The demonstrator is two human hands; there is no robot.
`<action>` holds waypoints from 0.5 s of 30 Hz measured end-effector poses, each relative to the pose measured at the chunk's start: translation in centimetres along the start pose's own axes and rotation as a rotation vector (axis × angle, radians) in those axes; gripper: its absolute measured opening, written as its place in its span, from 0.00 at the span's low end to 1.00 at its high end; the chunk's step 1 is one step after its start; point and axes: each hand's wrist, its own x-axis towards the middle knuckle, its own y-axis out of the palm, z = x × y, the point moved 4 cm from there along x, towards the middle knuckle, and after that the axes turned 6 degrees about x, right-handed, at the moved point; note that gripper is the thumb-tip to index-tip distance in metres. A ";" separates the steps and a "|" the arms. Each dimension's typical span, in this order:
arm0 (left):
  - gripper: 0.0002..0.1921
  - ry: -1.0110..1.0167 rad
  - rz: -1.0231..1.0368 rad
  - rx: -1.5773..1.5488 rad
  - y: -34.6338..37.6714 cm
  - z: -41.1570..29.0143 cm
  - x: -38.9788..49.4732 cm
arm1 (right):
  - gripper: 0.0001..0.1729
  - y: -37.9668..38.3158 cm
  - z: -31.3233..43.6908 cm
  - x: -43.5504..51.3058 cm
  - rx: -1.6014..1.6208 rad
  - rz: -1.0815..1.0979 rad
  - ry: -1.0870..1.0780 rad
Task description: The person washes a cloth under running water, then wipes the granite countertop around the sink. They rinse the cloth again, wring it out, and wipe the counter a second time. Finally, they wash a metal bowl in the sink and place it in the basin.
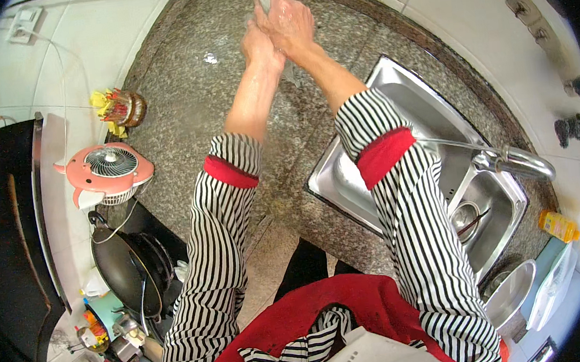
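Note:
My left hand (258, 45) and my right hand (287, 21) are pressed together over the far part of the speckled stone countertop (181, 86). Both look wet, and the left one is slightly blurred. A small pale grey piece, possibly wet cloth (265, 2), sticks out at the top of my right fist; most of it is hidden. My left hand lies against the right one, its fingers largely covered, so what it grips is unclear. Water glints on the stone left of my hands.
On the right is a double steel sink (389, 72) with a running faucet (524, 163) and a ladle (466, 216). A yellow bottle (559, 226) stands behind it. At left are a pink fan (77, 172), a jar of sticks (134, 108) and a wok (120, 265).

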 end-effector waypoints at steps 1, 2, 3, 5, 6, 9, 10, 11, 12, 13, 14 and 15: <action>0.23 0.027 0.018 -0.021 -0.2 -0.7 0.9 | 0.24 0.8 0.6 0.7 -0.042 0.046 -0.029; 0.22 0.051 0.029 -0.088 -0.5 -1.0 1.4 | 0.22 1.2 1.0 1.2 -0.119 0.014 -0.068; 0.21 0.009 -0.015 -0.107 -0.8 -0.8 1.7 | 0.22 1.6 0.9 1.4 -0.136 0.025 -0.083; 0.19 -0.066 -0.100 -0.140 -1.3 0.4 1.6 | 0.23 2.0 0.0 1.1 -0.176 0.062 -0.074; 0.18 -0.077 -0.061 -0.148 -1.0 1.0 1.2 | 0.23 2.0 -1.0 0.6 -0.171 0.092 -0.028; 0.17 -0.183 -0.005 -0.101 -0.4 4.6 -1.6 | 0.23 -0.3 -5.4 -3.4 0.069 -0.144 0.224; 0.17 -0.211 0.056 -0.022 0.0 6.0 -3.1 | 0.23 -1.6 -7.2 -5.7 0.189 -0.251 0.317; 0.18 -0.227 0.128 0.051 0.4 7.5 -4.8 | 0.24 -3.2 -8.9 -8.6 0.420 -0.265 0.347; 0.18 -0.191 0.148 0.197 0.9 9.3 -6.8 | 0.23 -4.4 -11.0 -11.6 0.669 -0.348 0.533; 0.18 -0.153 0.174 0.344 1.4 11.2 -9.1 | 0.23 -5.8 -12.9 -15.1 0.877 -0.392 0.765; 0.19 -0.242 0.222 0.388 1.8 13.5 -11.5 | 0.24 -7.1 -14.4 -18.5 1.227 -0.537 0.946; 0.20 -0.312 0.285 0.422 2.4 15.6 -13.5 | 0.29 -9.0 -15.0 -21.5 1.480 -0.505 0.940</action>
